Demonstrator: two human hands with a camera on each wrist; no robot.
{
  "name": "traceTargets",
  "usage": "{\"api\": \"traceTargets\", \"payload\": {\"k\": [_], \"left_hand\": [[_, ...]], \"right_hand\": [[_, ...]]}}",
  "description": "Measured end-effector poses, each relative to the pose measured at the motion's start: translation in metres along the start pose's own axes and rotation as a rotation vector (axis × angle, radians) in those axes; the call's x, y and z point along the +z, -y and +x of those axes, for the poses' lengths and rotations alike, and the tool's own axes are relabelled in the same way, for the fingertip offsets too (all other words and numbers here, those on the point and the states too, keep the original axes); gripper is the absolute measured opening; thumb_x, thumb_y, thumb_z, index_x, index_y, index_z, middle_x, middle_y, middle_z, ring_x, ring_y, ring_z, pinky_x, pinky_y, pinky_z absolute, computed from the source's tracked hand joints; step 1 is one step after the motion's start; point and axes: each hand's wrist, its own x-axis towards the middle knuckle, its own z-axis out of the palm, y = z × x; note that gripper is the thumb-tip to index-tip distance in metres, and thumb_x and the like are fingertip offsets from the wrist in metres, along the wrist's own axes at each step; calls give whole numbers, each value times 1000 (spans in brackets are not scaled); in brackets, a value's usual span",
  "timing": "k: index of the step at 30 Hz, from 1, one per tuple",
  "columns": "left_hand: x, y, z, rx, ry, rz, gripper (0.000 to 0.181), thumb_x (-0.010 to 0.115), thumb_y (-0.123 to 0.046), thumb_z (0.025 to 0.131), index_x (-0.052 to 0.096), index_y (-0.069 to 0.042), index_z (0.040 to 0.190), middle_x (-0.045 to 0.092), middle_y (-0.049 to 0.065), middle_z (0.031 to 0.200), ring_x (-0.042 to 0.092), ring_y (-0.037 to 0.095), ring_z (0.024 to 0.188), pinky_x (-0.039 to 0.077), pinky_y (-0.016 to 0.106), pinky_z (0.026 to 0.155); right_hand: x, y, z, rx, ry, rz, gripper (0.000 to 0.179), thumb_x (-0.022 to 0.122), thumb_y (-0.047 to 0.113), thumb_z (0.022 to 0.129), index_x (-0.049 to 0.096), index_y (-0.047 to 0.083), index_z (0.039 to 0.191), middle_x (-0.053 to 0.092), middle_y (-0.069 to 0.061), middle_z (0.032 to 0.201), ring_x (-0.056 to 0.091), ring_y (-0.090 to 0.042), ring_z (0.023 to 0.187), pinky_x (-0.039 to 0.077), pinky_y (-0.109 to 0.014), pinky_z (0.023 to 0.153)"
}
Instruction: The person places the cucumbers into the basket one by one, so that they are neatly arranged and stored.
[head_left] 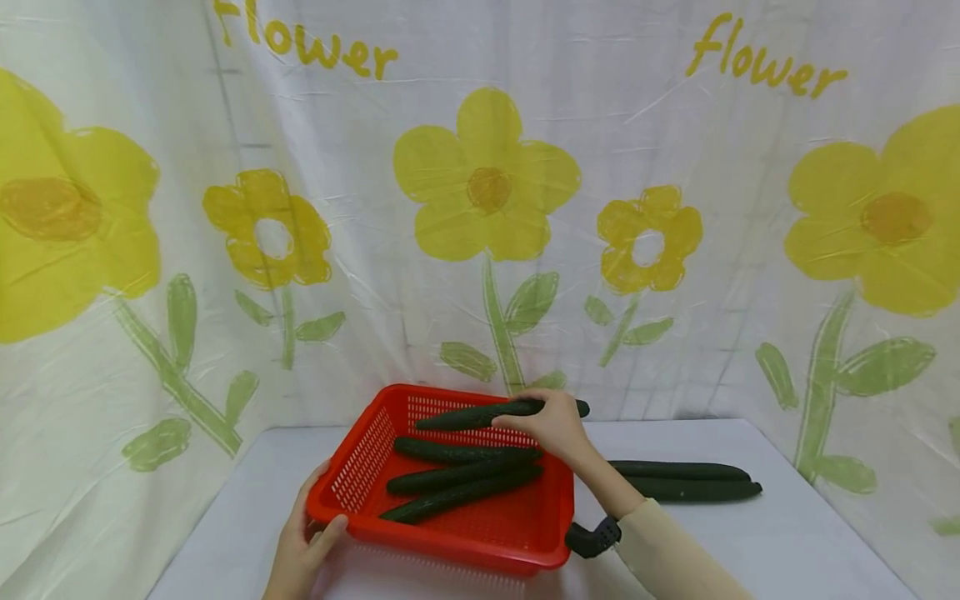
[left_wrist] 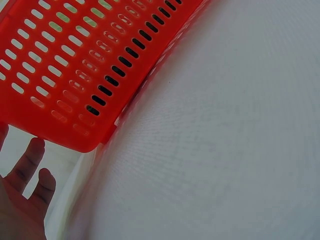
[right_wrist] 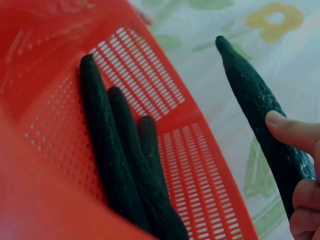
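In the head view my right hand grips a dark green cucumber over the back side of the red plastic basket. The right wrist view shows my thumb along this cucumber's side, with its tapered end pointing away from the hand. Three more cucumbers lie side by side on the basket's floor. My left hand holds the basket's left front corner, thumb at the rim and fingers around the outside. Two of its fingers show beside the basket wall in the left wrist view.
Two cucumbers lie together on the white table, right of the basket and partly behind my right forearm. A white curtain with yellow flowers hangs behind the table. A black device sits on my right wrist.
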Motion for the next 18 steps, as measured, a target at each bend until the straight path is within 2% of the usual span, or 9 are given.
{"api": "traceTargets", "payload": {"k": [3, 6, 8, 10, 15, 18], "left_hand": [[-1, 0, 0, -5, -1, -3, 74, 67, -16, 103, 31, -23, 167, 48, 3, 156, 61, -2, 112, 55, 23, 87], [-1, 1, 0, -3, -5, -1, 74, 68, -16, 103, 32, -23, 167, 47, -10, 152, 60, -2, 112, 55, 23, 87], [-1, 1, 0, 0, -7, 6, 74, 68, -16, 103, 32, -23, 167, 47, -12, 151, 60, -3, 112, 55, 23, 87], [-1, 1, 0, 0, -7, 16, 74, 68, -16, 103, 32, -22, 167, 47, -10, 152, 60, -3, 112, 55, 23, 87], [0, 1, 0, -13, -1, 16, 74, 68, -17, 103, 31, -23, 167, 46, 4, 156, 60, -3, 112, 56, 23, 86], [0, 1, 1, -15, 1, 7, 74, 68, -17, 103, 31, -23, 167, 46, 7, 157, 60, -3, 112, 56, 23, 86]], "right_hand": [[4, 4, 4, 17, 5, -2, 35, 99, 43, 72, 85, 25, 99, 77, 0, 118, 69, -23, 108, 59, -37, 79], [8, 7, 9, 19, 8, 5, 36, 99, 41, 72, 86, 24, 101, 76, -3, 124, 69, -26, 113, 59, -40, 83], [11, 8, 11, 13, 8, 2, 37, 99, 40, 72, 86, 23, 101, 76, -4, 125, 69, -27, 114, 59, -40, 84], [15, 10, 12, 11, 10, 6, 37, 99, 41, 72, 86, 23, 101, 77, -3, 121, 69, -25, 110, 59, -38, 82], [28, 12, 17, 1, 29, 37, 36, 99, 40, 72, 86, 22, 101, 78, 3, 104, 69, -18, 95, 57, -34, 73], [36, 14, 21, -4, 34, 53, 36, 99, 40, 72, 86, 22, 101, 78, 3, 102, 69, -17, 94, 58, -34, 73]]}}
